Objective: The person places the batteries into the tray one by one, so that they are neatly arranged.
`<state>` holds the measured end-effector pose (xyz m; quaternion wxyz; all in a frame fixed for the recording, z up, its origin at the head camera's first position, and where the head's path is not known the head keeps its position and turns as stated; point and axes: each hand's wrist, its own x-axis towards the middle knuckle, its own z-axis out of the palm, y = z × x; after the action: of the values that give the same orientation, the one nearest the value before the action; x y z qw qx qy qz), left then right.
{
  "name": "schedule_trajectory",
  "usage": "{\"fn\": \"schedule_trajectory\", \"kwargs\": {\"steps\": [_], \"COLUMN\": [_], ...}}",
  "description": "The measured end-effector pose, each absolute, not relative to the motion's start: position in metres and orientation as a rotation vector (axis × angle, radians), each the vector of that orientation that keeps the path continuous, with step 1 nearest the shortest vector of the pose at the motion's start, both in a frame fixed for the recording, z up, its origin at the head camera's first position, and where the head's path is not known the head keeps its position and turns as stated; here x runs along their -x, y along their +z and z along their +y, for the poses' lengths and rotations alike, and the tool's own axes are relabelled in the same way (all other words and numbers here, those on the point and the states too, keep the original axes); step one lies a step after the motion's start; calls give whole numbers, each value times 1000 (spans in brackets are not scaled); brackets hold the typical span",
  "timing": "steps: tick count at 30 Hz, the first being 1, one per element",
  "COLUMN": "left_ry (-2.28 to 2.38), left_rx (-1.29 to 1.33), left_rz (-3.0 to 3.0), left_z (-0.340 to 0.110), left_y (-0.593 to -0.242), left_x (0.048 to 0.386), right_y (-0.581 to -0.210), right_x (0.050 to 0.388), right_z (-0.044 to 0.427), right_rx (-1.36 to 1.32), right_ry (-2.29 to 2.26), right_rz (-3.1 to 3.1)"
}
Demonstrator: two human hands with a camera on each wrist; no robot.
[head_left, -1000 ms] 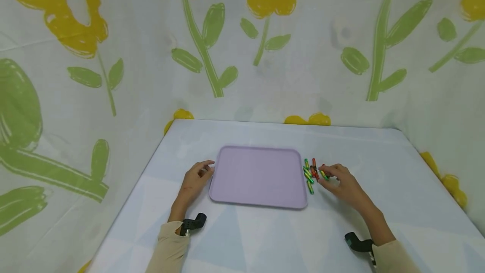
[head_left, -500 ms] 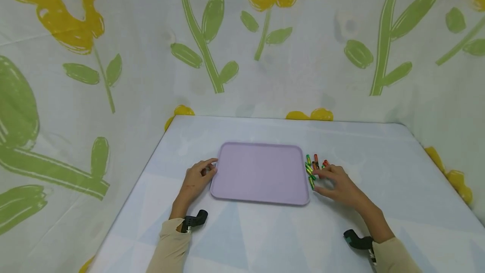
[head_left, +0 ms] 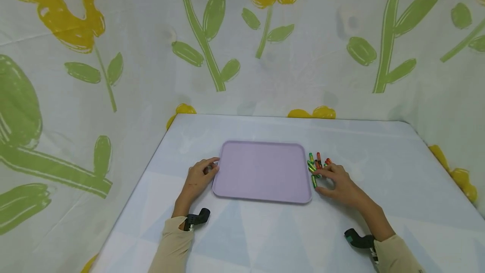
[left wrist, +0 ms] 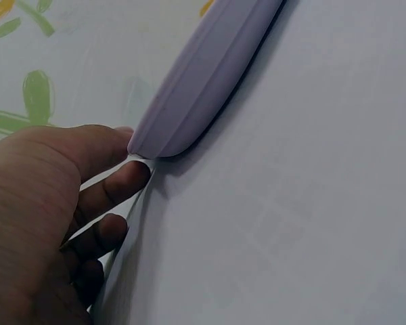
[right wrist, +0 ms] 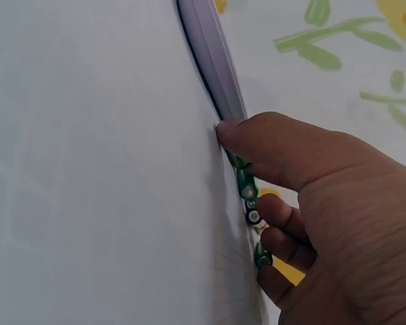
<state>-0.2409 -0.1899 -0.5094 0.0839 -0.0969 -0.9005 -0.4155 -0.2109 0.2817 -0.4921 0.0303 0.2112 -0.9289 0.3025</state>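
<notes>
Right of centre, our parted right hand (head_left: 339, 183) is straddling a green battery (head_left: 314, 182); centre-left, our loose left hand (head_left: 196, 179) is touching the tray (head_left: 263, 172), neither visibly gripping. Brushing past, we are risking red batteries (head_left: 318, 156) rolling.

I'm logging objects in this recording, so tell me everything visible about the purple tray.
The purple tray is a pale, matte rectangle with rounded corners, a raised rim and sloping outer walls; it looks like plastic. It lies flat on the table, face up. The left hand is at its left edge, apparently touching the rim. Small red and green cylinders lie beside its right edge.
</notes>
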Motion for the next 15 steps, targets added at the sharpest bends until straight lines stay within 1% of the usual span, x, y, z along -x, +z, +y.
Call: {"fn": "schedule_trajectory", "kwargs": {"steps": [6,15], "left_ry": [-1236,-1205], "left_rx": [260,289], "left_rz": [-2704,-2702], "left_z": [-191,-191], "left_y": [-510,-510], "left_x": [241,241], "right_y": [-489,-480], "right_x": [213,209], "right_z": [278,273], "right_rx": [-625,-662], "right_ry": [946,986], "right_rz": [-2864,-2736]}}
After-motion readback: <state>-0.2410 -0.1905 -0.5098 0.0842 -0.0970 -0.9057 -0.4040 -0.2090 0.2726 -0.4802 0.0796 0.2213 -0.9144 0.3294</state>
